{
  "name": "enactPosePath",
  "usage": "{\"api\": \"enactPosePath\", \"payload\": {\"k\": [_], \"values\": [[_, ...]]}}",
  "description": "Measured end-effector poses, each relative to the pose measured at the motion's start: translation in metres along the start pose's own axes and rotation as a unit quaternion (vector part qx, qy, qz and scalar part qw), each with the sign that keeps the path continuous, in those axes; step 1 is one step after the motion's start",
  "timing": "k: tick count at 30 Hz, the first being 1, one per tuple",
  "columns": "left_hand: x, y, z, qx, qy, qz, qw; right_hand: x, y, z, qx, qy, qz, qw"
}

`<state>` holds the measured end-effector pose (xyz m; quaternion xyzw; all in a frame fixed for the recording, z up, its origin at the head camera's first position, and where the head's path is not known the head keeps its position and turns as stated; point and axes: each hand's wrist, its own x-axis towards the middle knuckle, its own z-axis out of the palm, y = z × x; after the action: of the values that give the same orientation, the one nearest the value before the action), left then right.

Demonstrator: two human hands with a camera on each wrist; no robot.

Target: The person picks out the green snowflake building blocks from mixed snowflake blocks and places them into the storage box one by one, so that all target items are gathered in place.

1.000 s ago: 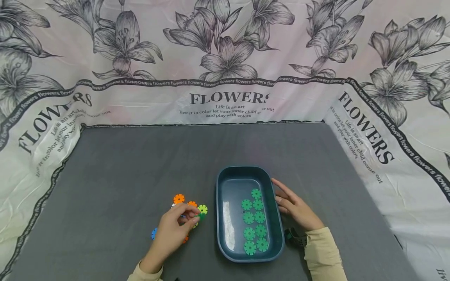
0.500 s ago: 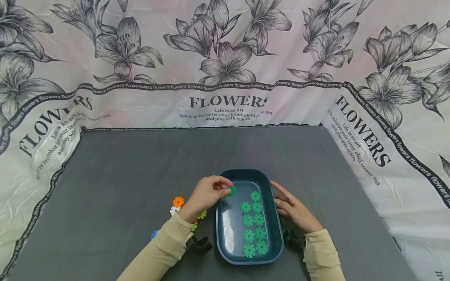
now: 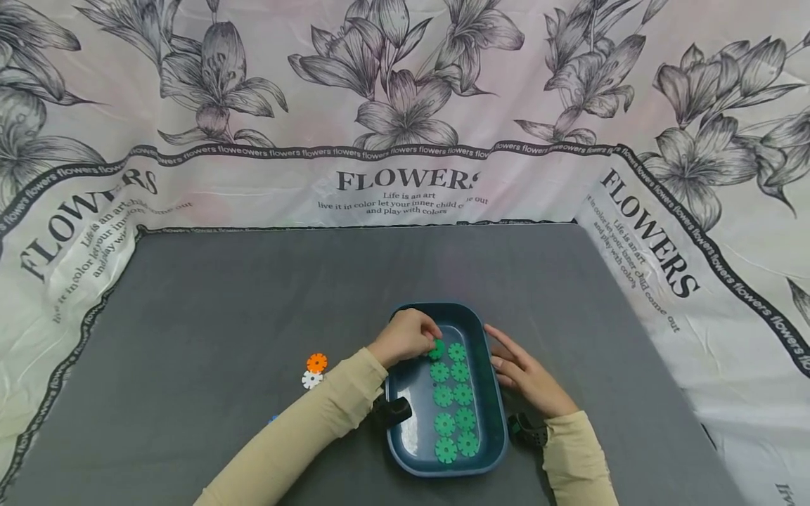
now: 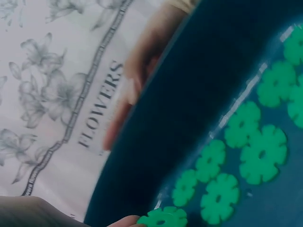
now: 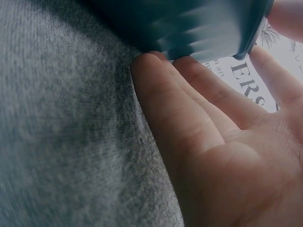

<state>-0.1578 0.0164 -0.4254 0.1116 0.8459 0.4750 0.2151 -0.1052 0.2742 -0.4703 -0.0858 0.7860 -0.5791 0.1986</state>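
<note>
A dark blue tray (image 3: 411,460) stands on the grey cloth, with two columns of green notched plastic discs (image 3: 444,424) lying flat inside. My left hand (image 3: 408,337) reaches over the tray's left rim and pinches one more green disc (image 4: 163,218) by its edge, at the far end of the left column. Its fingertips are low, right beside the discs. On the opposite side, my right hand (image 3: 534,379) rests with fairly straight fingers against the tray's outer wall (image 5: 199,33). In the right wrist view the fingertips meet that wall, with no object in the palm.
Left of the tray, an orange disc (image 3: 317,362) and a white disc (image 3: 312,379) lie on the grey cloth (image 3: 253,295). My left sleeve (image 3: 316,429) covers most of a blue piece there. A flower-printed sheet (image 3: 405,105) borders the cloth at the back and sides.
My left hand has carried a green disc from the coloured pile on the left, across the rim, to the far end of the tray's left column. My right hand has stayed at the tray's side.
</note>
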Motion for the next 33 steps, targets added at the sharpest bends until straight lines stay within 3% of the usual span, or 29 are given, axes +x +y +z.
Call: {"api": "enactPosePath", "payload": {"k": [5, 13, 19, 23, 29, 33], "values": [[0.007, -0.002, 0.007, 0.055, 0.013, 0.010, 0.9983, 0.001, 0.002, 0.000, 0.001, 0.003, -0.005, 1.0000], [0.013, -0.006, 0.014, 0.085, 0.013, -0.004, 0.9963, 0.000, 0.001, 0.001, 0.008, -0.002, -0.004, 1.0000], [0.012, -0.005, 0.016, 0.093, 0.024, 0.005, 0.9953, 0.001, 0.001, 0.001, 0.007, 0.001, -0.004, 1.0000], [0.010, -0.002, 0.017, 0.117, 0.041, 0.027, 0.9920, 0.001, 0.001, 0.000, 0.004, 0.001, -0.008, 1.0000], [-0.005, 0.003, 0.014, 0.131, 0.074, 0.080, 0.9854, 0.001, 0.001, -0.001, -0.002, 0.004, -0.007, 1.0000], [-0.035, 0.000, 0.004, 0.091, 0.119, 0.136, 0.9793, -0.001, -0.002, 0.001, -0.017, 0.014, -0.013, 0.9997]]}}
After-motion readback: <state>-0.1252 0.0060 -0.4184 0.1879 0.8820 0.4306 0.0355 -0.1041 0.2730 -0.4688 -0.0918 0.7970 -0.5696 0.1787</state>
